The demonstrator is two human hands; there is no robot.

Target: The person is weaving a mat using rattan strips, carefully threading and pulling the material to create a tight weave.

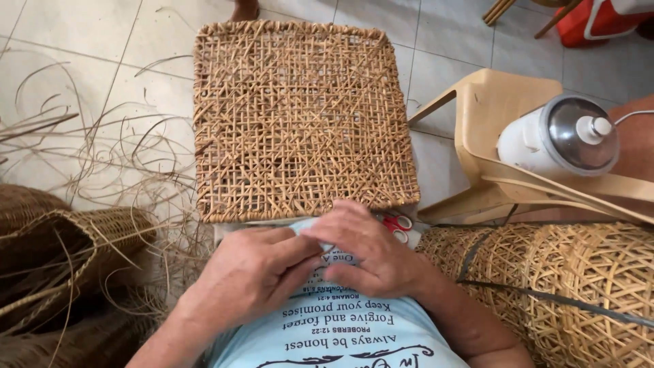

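Note:
A square woven rattan panel (300, 116) lies flat in front of me, its near edge just past my knuckles. My left hand (248, 272) and my right hand (371, 249) meet over my lap against my light blue shirt (354, 334). Their fingertips pinch together at a small pale bit between them; what it is cannot be made out. Red-handled scissors (396, 225) lie right beside my right hand, under the panel's near right corner.
Loose rattan strips (102, 150) sprawl over the tiled floor at left, beside dark woven baskets (61, 259). A tan plastic chair (504, 136) at right holds a white pot with a steel lid (565, 136). Woven baskets (579, 286) stand at lower right.

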